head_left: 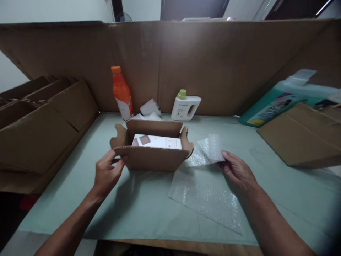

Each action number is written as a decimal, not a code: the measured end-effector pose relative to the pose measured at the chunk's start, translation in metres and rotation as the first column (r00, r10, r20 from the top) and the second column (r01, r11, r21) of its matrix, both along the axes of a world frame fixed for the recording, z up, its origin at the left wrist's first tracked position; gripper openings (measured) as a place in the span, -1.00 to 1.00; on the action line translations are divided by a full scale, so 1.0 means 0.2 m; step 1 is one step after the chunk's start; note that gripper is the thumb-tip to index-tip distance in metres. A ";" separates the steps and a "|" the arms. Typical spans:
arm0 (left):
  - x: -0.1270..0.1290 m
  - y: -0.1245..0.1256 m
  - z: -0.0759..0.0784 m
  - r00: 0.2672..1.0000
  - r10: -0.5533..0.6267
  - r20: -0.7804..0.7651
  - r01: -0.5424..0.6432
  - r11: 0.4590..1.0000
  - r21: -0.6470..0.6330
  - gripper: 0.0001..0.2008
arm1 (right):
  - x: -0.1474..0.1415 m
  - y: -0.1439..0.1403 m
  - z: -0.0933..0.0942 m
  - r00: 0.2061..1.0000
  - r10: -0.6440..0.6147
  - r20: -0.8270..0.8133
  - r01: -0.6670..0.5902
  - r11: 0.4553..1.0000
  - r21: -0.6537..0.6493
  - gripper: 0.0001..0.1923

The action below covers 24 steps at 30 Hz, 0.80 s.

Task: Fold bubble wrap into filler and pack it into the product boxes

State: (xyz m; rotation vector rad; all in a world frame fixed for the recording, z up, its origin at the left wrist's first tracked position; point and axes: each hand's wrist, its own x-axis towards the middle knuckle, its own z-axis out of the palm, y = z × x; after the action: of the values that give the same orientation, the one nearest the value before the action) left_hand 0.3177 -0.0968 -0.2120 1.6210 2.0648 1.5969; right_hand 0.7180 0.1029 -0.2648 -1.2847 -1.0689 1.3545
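A small open cardboard box stands in the middle of the pale green table. Inside it lies a white flat package with a brownish patch. My left hand pinches the box's near left corner flap. My right hand grips the edge of a small clear bubble-wrap piece just right of the box. A larger bubble-wrap sheet lies flat on the table under and in front of that hand.
An orange bottle, crumpled white paper and a white jug with a green cap stand by the cardboard back wall. Flattened cartons are stacked at left. A teal package and a cardboard sheet lie at right.
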 end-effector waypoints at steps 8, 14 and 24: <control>0.19 0.49 -0.04 0.989 -0.147 0.016 0.146 0.987 0.063 -0.87 | 0.31 -0.11 -0.03 0.859 -0.106 0.501 0.071 0.994 0.088 -0.48; 0.26 0.50 -0.05 0.995 -0.101 -0.010 0.102 0.992 0.076 -0.88 | 0.28 -0.08 -0.08 0.634 -0.079 0.769 -0.079 0.983 0.167 -0.31; 0.17 0.66 -0.08 0.996 0.042 -0.079 -0.033 0.993 0.113 -0.90 | 0.14 -0.04 -0.11 0.613 -0.145 0.777 -0.166 0.937 0.306 -0.51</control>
State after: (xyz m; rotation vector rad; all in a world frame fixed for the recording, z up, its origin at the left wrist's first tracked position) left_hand 0.3525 0.0343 -0.2274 1.7205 2.0921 1.7146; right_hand 0.7458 0.0942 -0.2864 -1.6327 -1.8307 0.4798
